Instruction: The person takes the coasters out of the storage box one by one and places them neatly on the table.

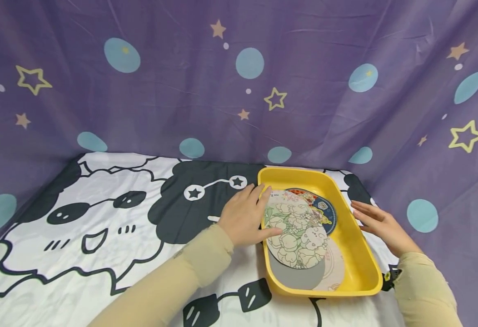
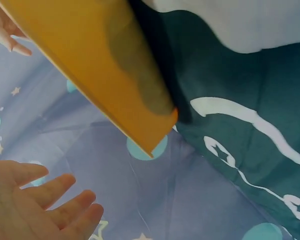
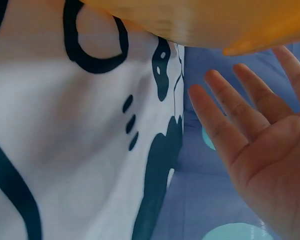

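A yellow tray [image 1: 363, 254] lies on the sheep-print cloth, holding several overlapping round cards. On top is a round card with flower line art [image 1: 290, 236], which partly covers a dark blue patterned card [image 1: 330, 211]. Below it show a grey disc [image 1: 300, 274] and a pale pink disc [image 1: 336, 265]. My left hand [image 1: 245, 215] is at the tray's left rim, fingers extended, its thumb over the flower card in the head view. Beside the right wall is my right hand [image 1: 386, 227], with straight, spread fingers, palm toward the tray. Neither hand grips anything.
Black-and-white cartoon sheep cover the tablecloth [image 1: 141, 245]. Behind the table hangs a purple curtain [image 1: 206, 91] with stars and blue dots, which also wraps round the sides. A small dark object [image 1: 391, 277] lies by the tray's near right corner, partly hidden by the right sleeve.
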A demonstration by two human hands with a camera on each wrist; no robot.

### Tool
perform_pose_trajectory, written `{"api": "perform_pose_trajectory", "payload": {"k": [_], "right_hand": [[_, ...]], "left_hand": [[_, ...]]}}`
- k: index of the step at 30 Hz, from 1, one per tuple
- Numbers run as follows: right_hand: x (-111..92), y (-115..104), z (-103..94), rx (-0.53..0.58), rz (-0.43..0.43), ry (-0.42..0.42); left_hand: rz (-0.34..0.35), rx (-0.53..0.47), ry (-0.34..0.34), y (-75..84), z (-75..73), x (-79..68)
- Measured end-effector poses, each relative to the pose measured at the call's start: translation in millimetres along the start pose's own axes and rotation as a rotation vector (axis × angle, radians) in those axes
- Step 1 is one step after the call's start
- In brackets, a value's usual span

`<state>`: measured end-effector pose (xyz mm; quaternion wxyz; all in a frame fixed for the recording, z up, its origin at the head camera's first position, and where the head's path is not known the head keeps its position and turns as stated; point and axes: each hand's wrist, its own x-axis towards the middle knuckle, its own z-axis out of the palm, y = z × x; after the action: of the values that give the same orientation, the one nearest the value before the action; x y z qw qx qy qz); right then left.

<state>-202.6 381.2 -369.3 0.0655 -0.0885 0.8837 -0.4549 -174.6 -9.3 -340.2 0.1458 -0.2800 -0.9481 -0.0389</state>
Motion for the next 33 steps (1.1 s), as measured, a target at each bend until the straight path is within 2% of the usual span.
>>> {"api": "perform_pose_trajectory", "payload": {"k": [8, 13, 21, 33], "right_hand": [[2.6, 9.8, 3.7, 0.078, 0.028, -0.011], [5.3, 11.0, 3.4, 0.062, 0.058, -0.006], [12.3, 6.8, 0.6, 0.028, 0.109, -0.039], [17.4, 10.2, 3.7, 0.161, 0.167, -0.09]], "left_hand": [[0.008, -0.069, -0.068, 7.9, -0.3, 14.9], [0.009, -0.109, -0.102, 9.7, 1.9, 22.3], [-0.006, -0.227, -0.19, 13.5, 5.5, 33.1], [-0.012, -0.265, -0.249, 15.9, 18.6, 45.6]]}}
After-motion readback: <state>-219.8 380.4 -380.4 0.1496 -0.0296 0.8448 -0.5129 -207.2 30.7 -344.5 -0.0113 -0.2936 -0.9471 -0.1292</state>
